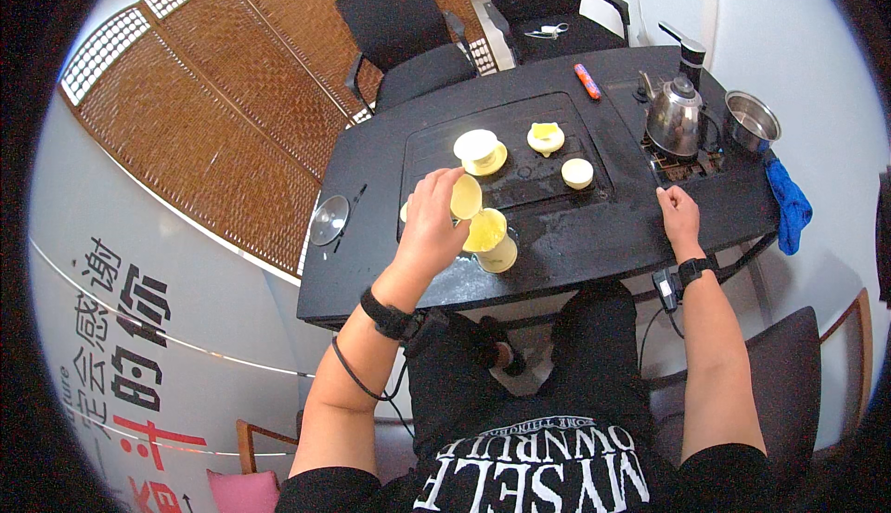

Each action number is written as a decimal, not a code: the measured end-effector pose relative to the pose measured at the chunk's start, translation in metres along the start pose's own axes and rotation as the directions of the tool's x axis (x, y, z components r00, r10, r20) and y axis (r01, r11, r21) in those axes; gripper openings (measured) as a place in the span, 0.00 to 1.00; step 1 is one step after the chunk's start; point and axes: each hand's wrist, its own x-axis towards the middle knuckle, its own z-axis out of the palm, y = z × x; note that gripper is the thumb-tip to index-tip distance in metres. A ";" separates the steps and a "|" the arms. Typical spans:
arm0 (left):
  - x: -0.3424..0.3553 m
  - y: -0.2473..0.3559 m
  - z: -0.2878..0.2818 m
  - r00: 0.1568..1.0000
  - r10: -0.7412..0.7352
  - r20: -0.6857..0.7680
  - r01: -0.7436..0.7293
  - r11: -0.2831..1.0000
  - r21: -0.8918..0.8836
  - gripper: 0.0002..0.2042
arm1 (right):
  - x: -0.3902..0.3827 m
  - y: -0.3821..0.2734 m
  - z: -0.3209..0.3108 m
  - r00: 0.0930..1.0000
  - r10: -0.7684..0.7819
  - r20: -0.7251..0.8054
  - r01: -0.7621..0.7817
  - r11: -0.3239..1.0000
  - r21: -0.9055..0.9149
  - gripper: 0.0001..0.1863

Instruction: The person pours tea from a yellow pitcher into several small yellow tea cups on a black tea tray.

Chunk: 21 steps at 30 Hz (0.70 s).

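Observation:
My left hand is closed around a small pale-yellow cup, which it tilts above a matching wide-mouthed strainer. That strainer sits on a pale pitcher near the table's front edge. Farther back, a lidded tea bowl stands on its saucer. To its right are a small round pot-like piece with a yellow top and a pale cup. Another pale piece is mostly hidden behind my left hand. My right hand rests at the right of the table with its fingers curled.
A steel kettle stands on a heater at the right, beside a metal pot and a hanging blue cloth. A red-blue packet lies at the back. A glass dish is at the left. Two black chairs stand beyond.

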 end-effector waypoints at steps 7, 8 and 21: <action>-0.002 0.001 -0.001 0.997 0.076 0.020 -0.078 0.977 0.200 0.30 | -0.002 -0.005 -0.002 1.000 0.003 0.003 -0.003 1.000 0.004 0.20; -0.002 0.001 -0.001 0.997 0.077 0.019 -0.079 0.977 0.200 0.30 | -0.001 -0.004 -0.002 1.000 0.002 0.002 -0.002 1.000 0.004 0.20; -0.006 0.003 0.001 0.955 0.277 0.104 -0.293 0.847 0.444 0.25 | -0.002 -0.005 -0.003 1.000 -0.005 0.012 0.005 1.000 0.001 0.20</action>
